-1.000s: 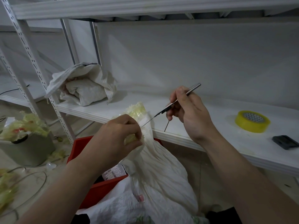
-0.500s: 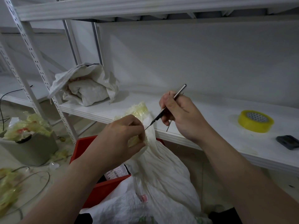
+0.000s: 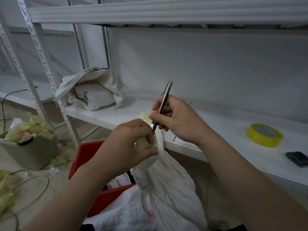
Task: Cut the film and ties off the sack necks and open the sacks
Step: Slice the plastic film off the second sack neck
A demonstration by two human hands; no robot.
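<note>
Since a second ago the gap above the tall white woven plastic sack (image 3: 168, 184) has closed: my right hand (image 3: 178, 120) has come in from 3 o'clock to sit just beside my left hand (image 3: 126, 144). The slim steel-handled cutting tool (image 3: 164, 104) it pinches has swung up until its butt points to 1 o'clock. My left hand is curled tight round the sack's bunched neck with its pale yellow film (image 3: 142, 144). The tool tip is at the 1 o'clock edge of those fingers, so I judge the cut must run away from them.
</note>
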